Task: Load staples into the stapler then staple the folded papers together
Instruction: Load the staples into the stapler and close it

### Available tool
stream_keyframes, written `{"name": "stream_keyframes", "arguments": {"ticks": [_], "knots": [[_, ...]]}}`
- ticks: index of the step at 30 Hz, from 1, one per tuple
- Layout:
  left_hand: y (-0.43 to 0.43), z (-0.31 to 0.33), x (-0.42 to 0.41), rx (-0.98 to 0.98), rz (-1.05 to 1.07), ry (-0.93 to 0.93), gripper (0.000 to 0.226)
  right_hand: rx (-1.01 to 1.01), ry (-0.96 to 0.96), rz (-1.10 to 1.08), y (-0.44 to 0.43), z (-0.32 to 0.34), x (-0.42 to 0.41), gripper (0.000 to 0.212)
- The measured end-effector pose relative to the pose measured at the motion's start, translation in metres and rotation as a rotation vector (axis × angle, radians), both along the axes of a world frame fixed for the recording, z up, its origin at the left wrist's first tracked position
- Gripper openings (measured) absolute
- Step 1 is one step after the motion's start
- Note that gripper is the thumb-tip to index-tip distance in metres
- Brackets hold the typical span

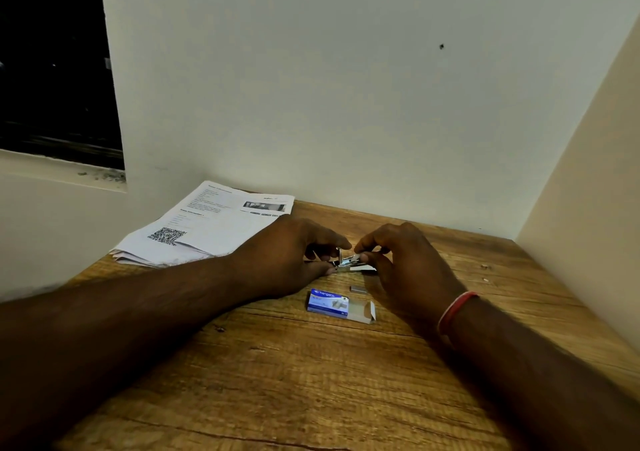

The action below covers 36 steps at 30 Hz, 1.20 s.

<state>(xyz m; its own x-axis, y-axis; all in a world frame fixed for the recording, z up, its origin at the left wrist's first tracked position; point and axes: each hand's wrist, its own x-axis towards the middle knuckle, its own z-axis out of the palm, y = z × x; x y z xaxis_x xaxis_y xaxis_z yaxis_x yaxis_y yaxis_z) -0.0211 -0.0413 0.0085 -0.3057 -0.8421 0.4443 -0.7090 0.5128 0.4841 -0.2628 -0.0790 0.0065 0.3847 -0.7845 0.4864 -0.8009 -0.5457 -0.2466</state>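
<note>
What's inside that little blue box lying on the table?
Its right end is open, but the blue box shows no contents from here; its walls hide the inside. One short staple strip lies outside, on the table just behind it.

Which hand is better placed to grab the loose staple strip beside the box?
Right. Both hands hold the stapler, but the staple strip lies on the table right beside the right hand, farther from the left hand.

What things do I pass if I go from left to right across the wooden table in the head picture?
papers → left hand → stapler → right hand → red wristband
</note>
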Motion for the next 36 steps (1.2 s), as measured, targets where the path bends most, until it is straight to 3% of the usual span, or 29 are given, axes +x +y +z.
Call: {"name": "stream_keyframes", "arguments": {"ticks": [13, 18, 36], "knots": [[0.004, 0.002, -0.002, 0.010, -0.002, 0.018, 0.048, -0.054, 0.028, 0.056, 0.007, 0.003, -0.005, 0.027], [0.005, 0.002, -0.003, 0.000, 0.004, 0.011, 0.050, 0.059, 0.000, 0.096, 0.008, -0.001, 0.002, 0.029], [0.002, 0.003, -0.003, -0.012, 0.015, 0.000, 0.046, -0.003, 0.043, 0.011, -0.001, 0.011, -0.020, 0.020]]}}
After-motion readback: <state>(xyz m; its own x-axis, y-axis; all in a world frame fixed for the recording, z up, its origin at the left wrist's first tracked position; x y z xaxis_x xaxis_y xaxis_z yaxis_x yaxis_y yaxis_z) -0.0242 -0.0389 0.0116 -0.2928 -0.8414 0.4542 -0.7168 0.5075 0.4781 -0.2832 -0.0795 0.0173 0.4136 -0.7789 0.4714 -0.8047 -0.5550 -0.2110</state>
